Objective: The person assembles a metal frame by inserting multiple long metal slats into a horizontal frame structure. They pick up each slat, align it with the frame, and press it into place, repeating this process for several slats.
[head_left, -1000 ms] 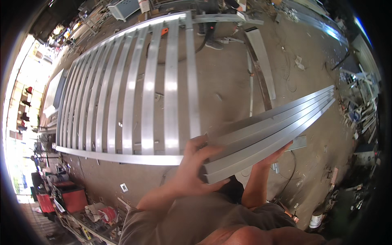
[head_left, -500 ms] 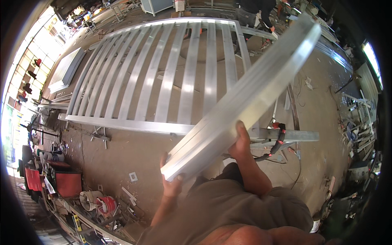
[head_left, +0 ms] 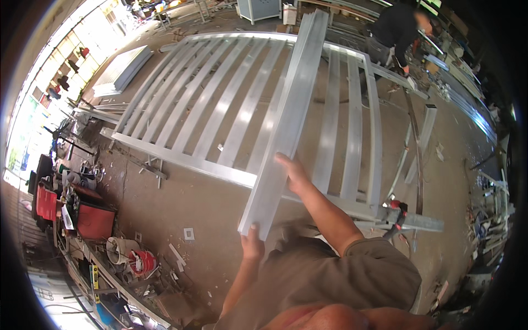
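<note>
One bundle of long silver bars lies slantwise across my view, its near end low in the middle and its far end reaching up past the frame. I cannot make out how many bars it has, nor whether it touches anything beneath. Both hands are closed on it. The left hand grips the near end, thumb on the upper face; the right hand holds the right edge farther up, its thumb also on top. The other fingers are mostly hidden from me.

Behind the bars I see the frame, a big silver rectangle with many parallel slats running across it. At its near right corner a beam juts out to the right, with a black and red tool beside it.

Farther right, a brown bar lies on the floor. Past the frame's far right corner a co-worker in dark clothes bends down. At far left I have a stack of panels. Lower left stand a red box, a white bucket and a red bucket; nearer me lies a white square.
</note>
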A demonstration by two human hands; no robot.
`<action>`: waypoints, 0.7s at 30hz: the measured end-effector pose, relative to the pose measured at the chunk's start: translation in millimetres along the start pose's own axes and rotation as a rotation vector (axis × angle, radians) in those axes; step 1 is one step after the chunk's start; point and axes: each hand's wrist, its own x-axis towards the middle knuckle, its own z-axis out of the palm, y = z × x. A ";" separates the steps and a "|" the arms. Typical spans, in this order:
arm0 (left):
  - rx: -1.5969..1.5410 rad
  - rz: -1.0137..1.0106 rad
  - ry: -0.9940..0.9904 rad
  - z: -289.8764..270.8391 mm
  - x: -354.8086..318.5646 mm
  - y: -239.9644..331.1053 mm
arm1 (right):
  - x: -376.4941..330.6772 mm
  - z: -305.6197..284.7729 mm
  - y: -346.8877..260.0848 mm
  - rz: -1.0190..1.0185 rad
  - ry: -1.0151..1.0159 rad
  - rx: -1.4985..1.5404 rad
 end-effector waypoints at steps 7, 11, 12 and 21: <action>-0.322 -0.217 0.203 17.0 89.6 -1.0 | 101.9 37.2 -11.6 -0.047 -0.097 -0.089; -0.445 -0.244 0.204 8.5 149.1 4.5 | 172.7 58.4 -4.9 -0.045 -0.094 -0.167; -0.451 -0.250 0.203 3.9 165.7 4.9 | 191.3 63.8 -2.2 -0.040 -0.070 -0.190; -0.092 0.027 -0.036 -49.0 342.6 -1.4 | 335.4 149.8 -15.6 -0.150 -0.070 -0.224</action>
